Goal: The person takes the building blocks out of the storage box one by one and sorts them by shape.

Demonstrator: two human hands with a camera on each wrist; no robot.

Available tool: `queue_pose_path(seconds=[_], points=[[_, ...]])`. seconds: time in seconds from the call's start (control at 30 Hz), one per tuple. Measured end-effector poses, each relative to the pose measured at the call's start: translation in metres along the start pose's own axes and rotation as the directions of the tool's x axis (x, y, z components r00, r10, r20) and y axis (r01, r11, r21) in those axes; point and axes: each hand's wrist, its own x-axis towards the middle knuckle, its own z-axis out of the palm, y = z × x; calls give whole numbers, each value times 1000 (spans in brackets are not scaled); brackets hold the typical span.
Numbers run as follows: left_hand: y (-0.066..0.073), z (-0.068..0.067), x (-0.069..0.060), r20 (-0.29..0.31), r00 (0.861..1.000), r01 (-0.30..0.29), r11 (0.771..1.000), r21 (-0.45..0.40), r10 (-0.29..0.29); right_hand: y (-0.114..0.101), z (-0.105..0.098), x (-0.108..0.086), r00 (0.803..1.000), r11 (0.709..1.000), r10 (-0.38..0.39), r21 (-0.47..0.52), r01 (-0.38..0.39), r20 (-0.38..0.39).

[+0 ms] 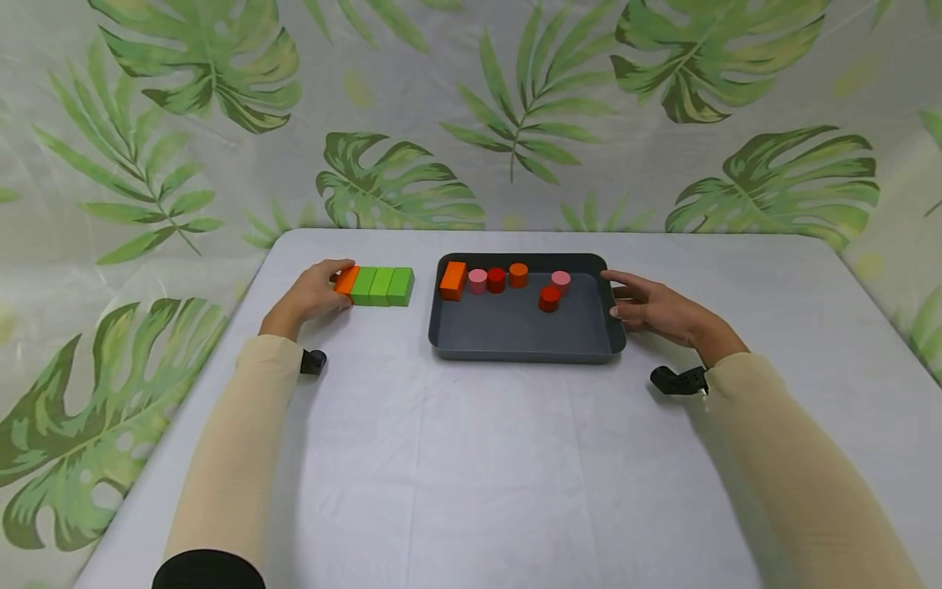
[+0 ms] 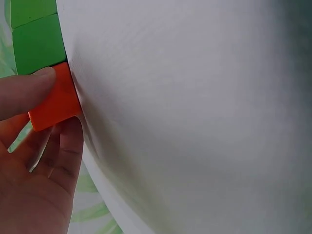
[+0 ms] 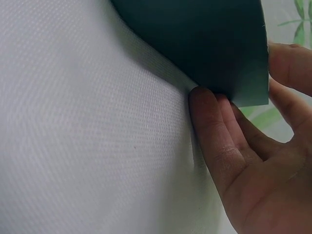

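My left hand [image 1: 312,291] pinches an orange block [image 1: 346,281] at the left end of a row. In the left wrist view the thumb lies across that orange block [image 2: 61,100], with fingers on its other side. Several green blocks [image 1: 381,286] continue the row to the right, pressed together on the table. A dark grey tray [image 1: 515,335] lies right of the row, apart from it. My right hand [image 1: 657,312] holds the tray's right edge. In the right wrist view its fingertips [image 3: 207,105] meet the tray's lower edge, the thumb at its side.
Inside the tray stand an orange block [image 1: 453,281] at the left and several small round pieces: pink [image 1: 477,281], red [image 1: 496,280] and orange [image 1: 518,275] among them. A white cloth covers the table [image 1: 471,458]. Leaf-patterned fabric [image 1: 397,180] hangs behind it.
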Motion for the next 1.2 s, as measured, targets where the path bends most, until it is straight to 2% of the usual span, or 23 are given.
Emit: queue_pose_path(seconds=[0.37,0.57,0.8,0.9,1.03,1.2], points=[[0,3,0,0,1000,21,1000,-21,-21,2,0,1,1000,1000,-13,7,13,0],[2,-5,-8,-8,1000,-17,1000,7,17,2,0,1,1000,1000,-7,5,7,-1],[5,-17,-21,-50,997,-61,994,91,66,0,-1,1,1000,1000,-6,12,6,-1],[10,-19,-25,-95,991,-86,989,121,98,0,-1,1,1000,1000,-5,15,5,1],[20,-20,-29,-163,975,-126,982,142,149,1,0,0,1000,1000,-1,21,1,2],[37,-20,-36,-205,953,-194,970,148,222,0,1,0,1000,1000,-4,17,4,1]])
